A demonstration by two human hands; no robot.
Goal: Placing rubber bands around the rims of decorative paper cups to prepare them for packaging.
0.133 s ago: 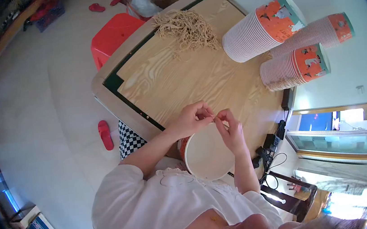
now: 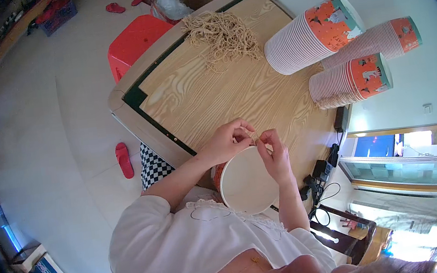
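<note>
A large round paper bucket (image 2: 248, 182), white inside with orange printing outside, rests against my front at the near edge of the table, its mouth turned up toward me. At its far rim my left hand (image 2: 232, 138) is closed in a pinch. Beside it, fingertips almost meeting the left ones, my right hand (image 2: 274, 154) pinches too. What lies between the fingers is too small to make out. A loose heap of tan twine (image 2: 223, 34) lies at the far end of the table.
The wood-grain table (image 2: 197, 93) has three stacks of paper buckets on its right: a tall one (image 2: 299, 41), a back one (image 2: 364, 44) and a shorter one (image 2: 334, 84). A red stool (image 2: 137, 40) stands left of the table. Black cables and adapters (image 2: 320, 173) sit at the right edge.
</note>
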